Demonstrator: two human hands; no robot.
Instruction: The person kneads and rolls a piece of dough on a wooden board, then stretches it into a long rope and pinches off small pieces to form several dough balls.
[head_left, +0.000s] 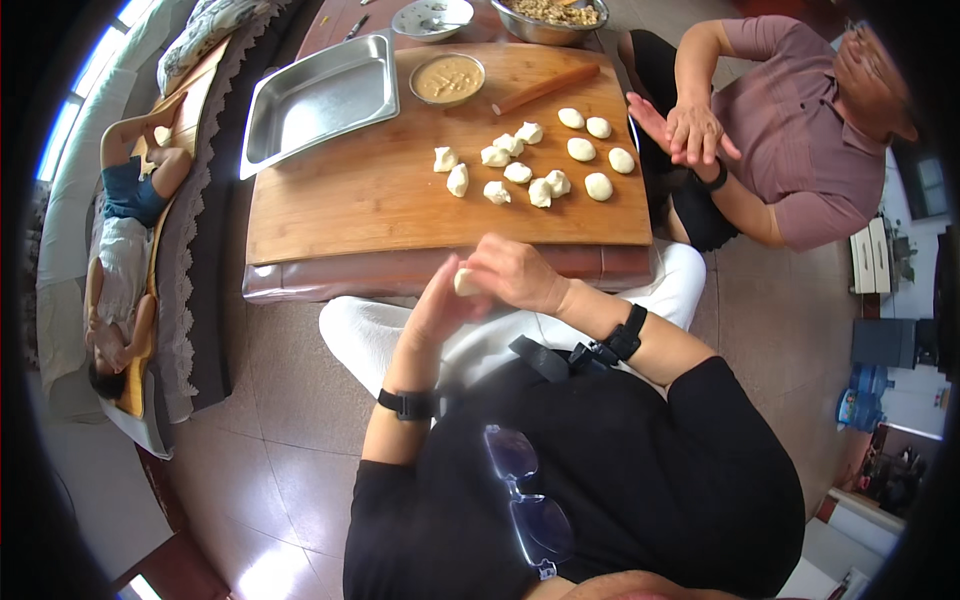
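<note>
A small white dough ball (465, 282) is held between my two hands over my lap, just in front of the board's near edge. My left hand (442, 300) is below and to the left of it, palm facing inward. From the right, my right hand (514, 271) covers part of the ball with bent fingers. On the wooden board (360, 217) lie several rough dough pieces (517, 172) near the middle and several smoother dough balls (598, 186) at the right. A wooden rolling pin (547, 88) rests behind them.
A steel tray (322, 97) overlaps the board's left side, beside a bowl of brown paste (448, 78). Behind stand a white bowl (433, 19) and a steel bowl of chopped filling (551, 21). A co-worker's hands (694, 135) meet at the right. Another person (124, 247) lies at the left.
</note>
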